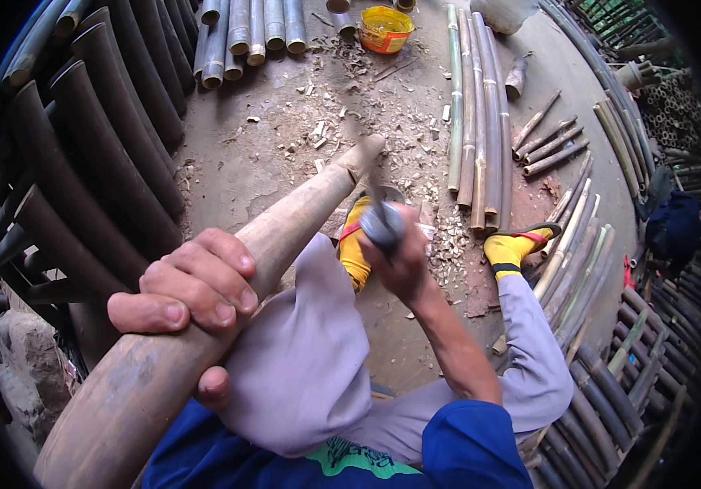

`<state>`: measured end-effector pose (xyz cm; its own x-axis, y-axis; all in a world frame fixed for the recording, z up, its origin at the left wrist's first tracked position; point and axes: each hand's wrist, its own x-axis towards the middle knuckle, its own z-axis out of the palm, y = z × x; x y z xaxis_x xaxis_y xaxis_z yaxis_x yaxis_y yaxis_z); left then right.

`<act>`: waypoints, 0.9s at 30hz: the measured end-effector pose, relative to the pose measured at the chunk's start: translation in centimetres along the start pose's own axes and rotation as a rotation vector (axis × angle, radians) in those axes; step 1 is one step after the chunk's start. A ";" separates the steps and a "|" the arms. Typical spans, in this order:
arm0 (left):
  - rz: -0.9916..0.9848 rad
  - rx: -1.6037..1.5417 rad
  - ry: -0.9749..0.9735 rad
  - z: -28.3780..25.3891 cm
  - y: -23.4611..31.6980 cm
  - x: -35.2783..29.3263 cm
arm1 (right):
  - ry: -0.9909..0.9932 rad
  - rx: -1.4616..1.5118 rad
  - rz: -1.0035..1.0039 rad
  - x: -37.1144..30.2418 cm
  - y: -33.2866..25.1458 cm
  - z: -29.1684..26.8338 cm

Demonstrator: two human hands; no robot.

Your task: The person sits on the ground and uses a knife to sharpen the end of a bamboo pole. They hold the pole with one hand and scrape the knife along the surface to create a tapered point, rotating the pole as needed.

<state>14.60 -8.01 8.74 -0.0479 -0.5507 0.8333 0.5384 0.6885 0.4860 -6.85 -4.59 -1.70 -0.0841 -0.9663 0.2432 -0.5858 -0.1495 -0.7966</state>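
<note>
A thick, pale brown bamboo pole (292, 225) slants from the lower left up toward the middle, across my raised left thigh. My left hand (191, 285) is wrapped round it, fingers over the top and thumb below. Near the pole's far end there is a notch (351, 172). Just right of that end, my right hand (403, 259) is closed round the dark grey handle of a long-bladed knife (380, 224). Its blade points up and away, smeared by motion, so I cannot tell whether it touches the pole.
Wood chips (440, 265) litter the ground around my yellow-socked feet. Long bamboo poles (481, 122) lie ahead to the right, with shorter pieces (558, 147) beside them. Dark bamboo poles (114, 106) lean at the left. An orange-and-yellow tub (384, 31) sits at the far side.
</note>
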 end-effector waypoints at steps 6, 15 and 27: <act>-0.025 0.045 0.059 -0.2 0.3 -0.6 | -0.239 0.416 0.421 0.6 -0.5 -0.6; -0.030 0.037 0.097 0.5 0.0 -0.8 | -0.123 0.054 0.174 0.3 3.7 0.4; -0.019 0.036 0.053 0.2 0.2 0.0 | -0.146 -0.013 0.137 0.5 3.2 0.1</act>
<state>14.54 -7.78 8.93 -0.0127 -0.5877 0.8090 0.5074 0.6933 0.5116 -8.66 -5.62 -4.20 -0.0469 -0.9977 0.0494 -0.5873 -0.0124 -0.8093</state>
